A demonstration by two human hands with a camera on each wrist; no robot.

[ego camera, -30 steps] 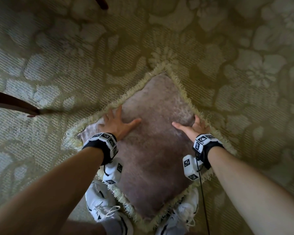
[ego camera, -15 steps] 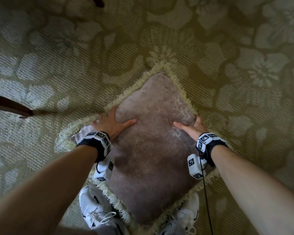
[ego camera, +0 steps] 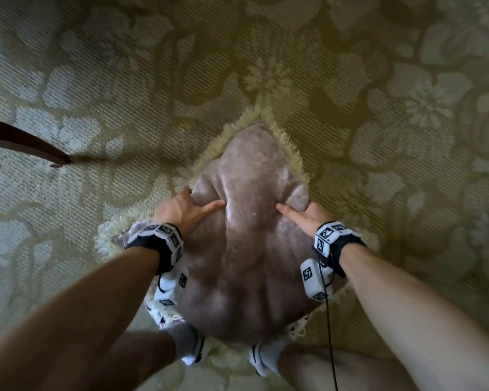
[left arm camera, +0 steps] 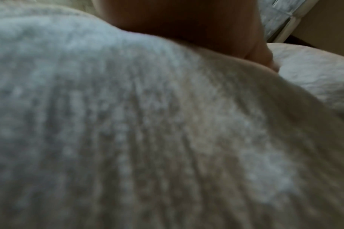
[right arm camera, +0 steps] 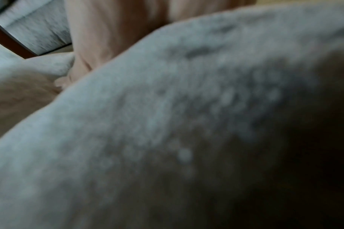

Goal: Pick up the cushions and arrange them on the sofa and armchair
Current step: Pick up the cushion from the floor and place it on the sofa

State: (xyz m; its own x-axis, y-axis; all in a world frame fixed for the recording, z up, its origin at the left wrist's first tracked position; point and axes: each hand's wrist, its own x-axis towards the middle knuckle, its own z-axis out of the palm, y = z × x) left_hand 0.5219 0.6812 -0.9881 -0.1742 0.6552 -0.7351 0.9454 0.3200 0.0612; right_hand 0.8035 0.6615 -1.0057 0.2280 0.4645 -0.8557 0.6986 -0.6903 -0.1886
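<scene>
Cushion (ego camera: pixel 246 249) sits gripped between my hands above the carpet (ego camera: pixel 96 80): left hand (ego camera: pixel 181 211) and right hand (ego camera: pixel 305 214) each clutch a side, thumbs on top. I'd lift evenly, keeping the fringe clear of my shoes.

A pale green carpet (ego camera: pixel 124 80) with a large woven flower pattern in lighter and darker tones filled the floor in the head view. At about nine o'clock, a dark wooden furniture leg (ego camera: pixel 26 145) slanted in from the left edge, its tip resting on the carpet. At six o'clock stood two white sneakers (ego camera: pixel 191 348) with dark trim, partly hidden. A thin black cable (ego camera: pixel 330 334) hung down toward five o'clock.
</scene>
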